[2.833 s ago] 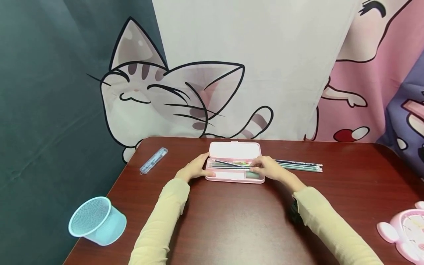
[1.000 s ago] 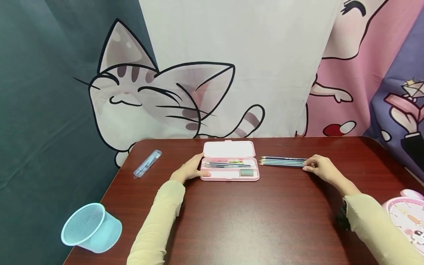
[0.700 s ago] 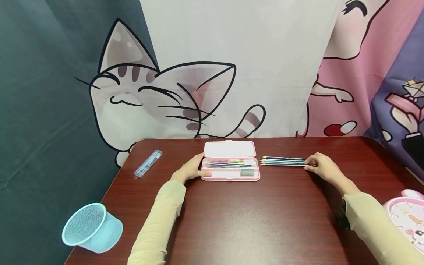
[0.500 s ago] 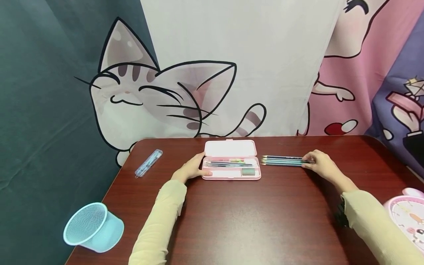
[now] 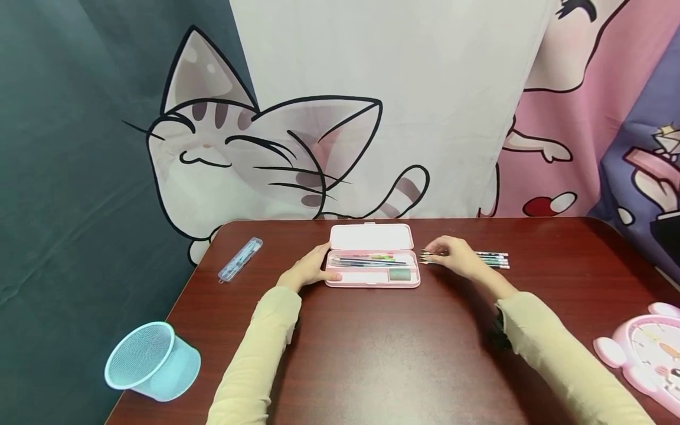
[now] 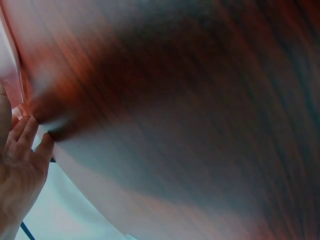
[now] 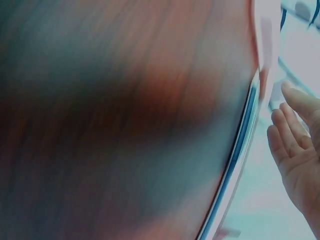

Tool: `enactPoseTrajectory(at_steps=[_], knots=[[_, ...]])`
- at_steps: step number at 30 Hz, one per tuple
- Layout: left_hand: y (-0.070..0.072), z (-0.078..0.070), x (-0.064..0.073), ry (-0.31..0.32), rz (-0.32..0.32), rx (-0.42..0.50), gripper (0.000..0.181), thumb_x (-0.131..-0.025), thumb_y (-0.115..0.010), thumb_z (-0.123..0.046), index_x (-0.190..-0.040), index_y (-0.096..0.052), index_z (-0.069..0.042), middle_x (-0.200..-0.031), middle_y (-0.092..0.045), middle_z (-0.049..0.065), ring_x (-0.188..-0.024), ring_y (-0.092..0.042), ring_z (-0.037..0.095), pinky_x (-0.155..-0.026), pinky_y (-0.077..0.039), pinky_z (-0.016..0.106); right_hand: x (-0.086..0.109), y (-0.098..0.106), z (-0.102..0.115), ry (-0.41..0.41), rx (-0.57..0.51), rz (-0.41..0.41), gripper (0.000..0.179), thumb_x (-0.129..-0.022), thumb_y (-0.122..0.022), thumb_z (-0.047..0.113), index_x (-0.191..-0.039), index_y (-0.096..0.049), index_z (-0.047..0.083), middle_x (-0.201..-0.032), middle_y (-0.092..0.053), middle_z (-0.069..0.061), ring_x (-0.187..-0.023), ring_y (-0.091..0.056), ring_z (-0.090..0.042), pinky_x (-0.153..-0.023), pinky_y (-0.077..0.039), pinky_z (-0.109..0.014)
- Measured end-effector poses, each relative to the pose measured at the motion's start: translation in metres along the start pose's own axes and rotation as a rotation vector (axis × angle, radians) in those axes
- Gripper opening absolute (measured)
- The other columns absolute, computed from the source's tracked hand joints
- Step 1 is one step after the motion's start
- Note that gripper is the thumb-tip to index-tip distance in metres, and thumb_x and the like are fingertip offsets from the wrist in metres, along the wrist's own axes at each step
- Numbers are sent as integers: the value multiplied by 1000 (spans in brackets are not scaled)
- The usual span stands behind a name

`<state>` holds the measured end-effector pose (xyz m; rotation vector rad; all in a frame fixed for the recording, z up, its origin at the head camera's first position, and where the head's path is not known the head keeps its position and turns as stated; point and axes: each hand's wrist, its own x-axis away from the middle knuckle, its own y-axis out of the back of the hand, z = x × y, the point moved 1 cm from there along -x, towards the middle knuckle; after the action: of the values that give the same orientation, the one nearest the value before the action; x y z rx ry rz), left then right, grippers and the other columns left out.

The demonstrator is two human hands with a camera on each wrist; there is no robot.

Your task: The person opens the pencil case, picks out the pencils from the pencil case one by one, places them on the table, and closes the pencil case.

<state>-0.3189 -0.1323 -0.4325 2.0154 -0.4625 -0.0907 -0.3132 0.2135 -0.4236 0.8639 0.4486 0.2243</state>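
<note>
A pink pencil case (image 5: 372, 284) lies with its lid up near the far table edge. Inside it are several thin pens or pencils (image 5: 366, 262) and a grey-green eraser (image 5: 399, 274). My left hand (image 5: 307, 271) grips the case's left end, thumb over the front rim. To the right of the case several pencils (image 5: 493, 260) lie side by side, tips toward it. Over their tip end is my right hand (image 5: 451, 255), which hides their middle. In the right wrist view the right hand (image 7: 297, 145) has loosely bent fingers with nothing between them, beside the pencils (image 7: 232, 160).
A clear-blue slim case (image 5: 240, 260) lies at the back left of the table (image 5: 382, 354). At the left edge a light blue mesh pen holder (image 5: 170, 366) lies tilted. A pink animal-shaped clock (image 5: 645, 354) is at the right. A cartoon curtain (image 5: 446, 88) hangs behind.
My right hand went from the pencil case to the pencils' eraser end, then slid left to their tips. The pencils lie slightly further from the case's inside. My left hand stays on the case.
</note>
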Motion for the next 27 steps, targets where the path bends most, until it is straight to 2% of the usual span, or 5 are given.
enactPoseTrajectory(at_steps=[7, 12, 16, 21, 27], knots=[[-1, -2, -3, 14, -2, 2, 93, -75, -72, -41, -145, -21, -10, -147, -30, 12, -135, -30, 26, -107, -28, 50, -22, -24, 30, 52, -50, 159, 16, -81, -67, 10, -94, -67, 0, -86, -69, -11, -78, -62, -18, -70, -50, -31], [0, -5, -3, 6, -1, 8, 92, -75, -72, -40, -145, -22, -10, -146, -32, 12, -134, -31, 26, -107, -28, 51, -29, -29, 34, 74, -11, 269, 21, -83, -66, 15, -99, -68, 1, -93, -70, -9, -84, -62, -17, -77, -50, -34], [0, -5, -3, 12, -1, 12, 92, -75, -72, -41, -145, -22, -10, -146, -32, 12, -134, -31, 26, -107, -28, 50, -32, -30, 34, 74, 13, 323, 22, -83, -65, 15, -100, -67, 0, -90, -70, -8, -83, -61, -16, -78, -49, -34], [1, -3, -1, 21, -2, 21, 93, -74, -73, -41, -146, -21, -11, -147, -30, 11, -135, -30, 26, -108, -27, 50, -31, -33, 39, 43, 13, 351, 19, -83, -65, 13, -96, -67, 0, -86, -69, -7, -78, -59, -12, -73, -48, -29], [0, -2, 1, 23, -3, 33, 94, -74, -73, -40, -146, -21, -11, -147, -30, 11, -135, -30, 25, -109, -28, 46, -28, -38, 39, 49, 42, 304, 14, -82, -67, 14, -89, -70, 2, -88, -69, -9, -80, -60, -15, -72, -49, -30]])
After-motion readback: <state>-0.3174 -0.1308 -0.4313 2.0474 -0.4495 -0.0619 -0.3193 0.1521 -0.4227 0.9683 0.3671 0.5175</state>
